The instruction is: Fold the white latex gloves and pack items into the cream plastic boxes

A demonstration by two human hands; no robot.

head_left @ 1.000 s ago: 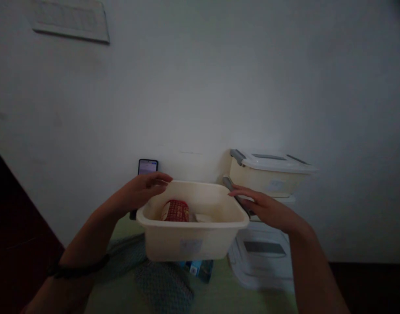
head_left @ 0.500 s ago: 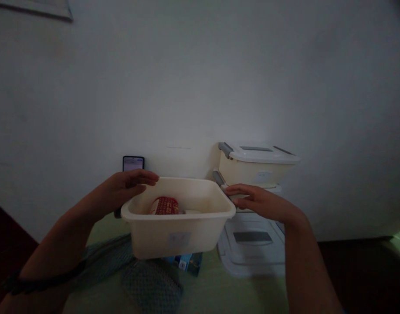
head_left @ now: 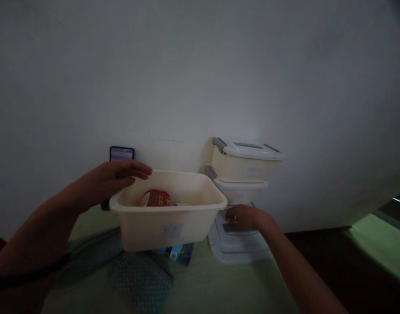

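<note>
A cream plastic tub [head_left: 167,226] is held up in front of me, with a red patterned cup [head_left: 156,198] inside. My left hand [head_left: 113,179] is closed over the tub's left rim and carries it alone. My right hand [head_left: 244,218] is off the tub and lies low on a white lid [head_left: 239,248] that rests flat on the green surface; its fingers are curled on the lid's top, and whether they grip it I cannot tell.
Two lidded cream boxes [head_left: 245,168] are stacked against the white wall, right of the tub. A phone [head_left: 121,153] leans on the wall behind my left hand. A blue-grey knitted cloth [head_left: 137,279] and a small blue packet [head_left: 178,254] lie under the tub.
My right hand left the tub's right rim and dropped to the white lid below. The left hand keeps holding the tub. The view has drifted, shifting everything left and up.
</note>
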